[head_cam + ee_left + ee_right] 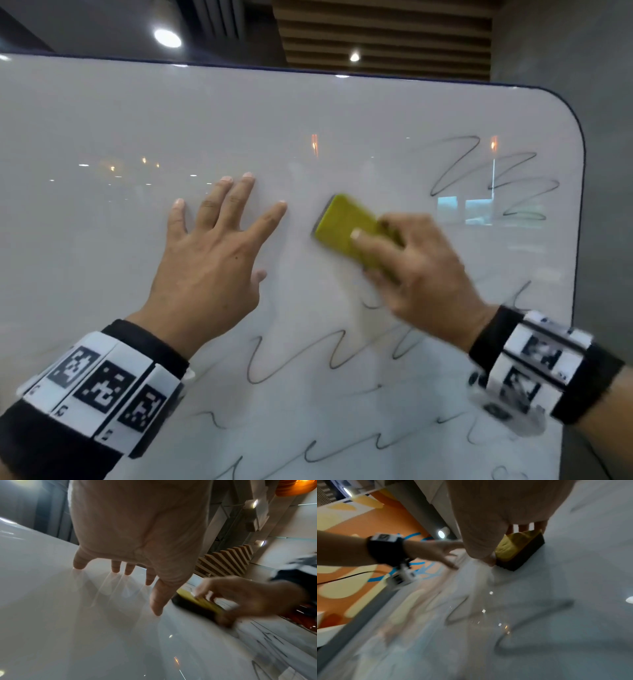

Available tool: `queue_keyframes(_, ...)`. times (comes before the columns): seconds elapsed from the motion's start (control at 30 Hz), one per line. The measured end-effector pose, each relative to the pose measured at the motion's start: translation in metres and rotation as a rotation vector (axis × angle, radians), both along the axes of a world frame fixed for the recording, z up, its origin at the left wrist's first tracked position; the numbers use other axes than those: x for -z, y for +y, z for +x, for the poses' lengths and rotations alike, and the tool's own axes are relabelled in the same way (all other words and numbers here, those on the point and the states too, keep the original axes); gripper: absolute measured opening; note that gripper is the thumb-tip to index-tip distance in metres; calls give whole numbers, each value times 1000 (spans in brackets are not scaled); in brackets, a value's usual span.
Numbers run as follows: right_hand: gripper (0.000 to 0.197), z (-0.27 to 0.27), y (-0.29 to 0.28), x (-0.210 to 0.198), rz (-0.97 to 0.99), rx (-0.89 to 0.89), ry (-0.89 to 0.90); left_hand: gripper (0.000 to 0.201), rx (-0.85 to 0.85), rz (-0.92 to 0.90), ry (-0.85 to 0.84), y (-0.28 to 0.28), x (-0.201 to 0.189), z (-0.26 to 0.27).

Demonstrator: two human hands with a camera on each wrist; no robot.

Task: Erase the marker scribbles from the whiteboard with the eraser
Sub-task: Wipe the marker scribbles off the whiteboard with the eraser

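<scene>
Plainly, the yellow eraser with its dark felt underside lay pressed flat on the whiteboard, about mid-height and right of centre, the right hand grasping it with its fingers curled over the yellow back and thumb at its lower edge. Black marker scribbles remained up by the right edge, and more loops ran across the lower part of the board; the area around the eraser looked clean. The risk, as I judged it, was that a slanted eraser would skip over lines or leave a grey smear, or that it would slip from the grip. The left hand lay flat with its fingers spread and released, bracing the board; if it slid, the board might shift under the stroke.
</scene>
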State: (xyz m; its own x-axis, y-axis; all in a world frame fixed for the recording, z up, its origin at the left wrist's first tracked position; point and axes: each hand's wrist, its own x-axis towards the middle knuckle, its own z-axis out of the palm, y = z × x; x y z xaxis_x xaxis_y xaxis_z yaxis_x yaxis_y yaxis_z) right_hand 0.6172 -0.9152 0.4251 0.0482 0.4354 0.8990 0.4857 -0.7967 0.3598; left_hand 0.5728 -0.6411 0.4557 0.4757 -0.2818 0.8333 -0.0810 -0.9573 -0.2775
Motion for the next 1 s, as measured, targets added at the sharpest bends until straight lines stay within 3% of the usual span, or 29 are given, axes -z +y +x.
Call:
queue_keyframes(0.1, 44, -3, 13, 49, -249, -6, 5, 92, 12, -20, 1, -4, 1, 0)
queue_keyframes(0.2, 48, -1, 1, 31, -370, 4, -1, 91, 30, -46, 15, -10, 2, -1)
queue_keyframes(0.33, 43, 6, -32, -39, -7, 7, 8, 91, 39, -37, 26, -21, 5, 0)
queue_keyframes(0.43, 49, 6, -31, -33, 78, 23, 11, 92, 43, -27, 15, -30, 5, 3)
queue_keyframes(0.57, 43, -1, -20, 35, -276, 13, 8, 91, 42, -23, -2, -41, 0, 5)
queue_keyframes(0.67, 52, -1, -35, 35, -446, 42, -2, 90, 46, -1, -19, -50, -3, 7)
queue_keyframes(0.77, 38, 8, -55, -16, -287, 26, -21, 89, 47, 2, -20, -60, -6, 10)
queue_keyframes(0.87, 45, 13, -82, -70, 50, 21, -12, 87, 46, 2, -21, -68, -7, 12)
queue_keyframes(0.93, 49, 15, -87, -75, 148, 40, -10, 87, 45, 1, -22, -72, -7, 13)
queue_keyframes(1.0, 46, 14, -79, -55, 104, 39, -38, 87, 46, -7, -25, -75, -7, 14)
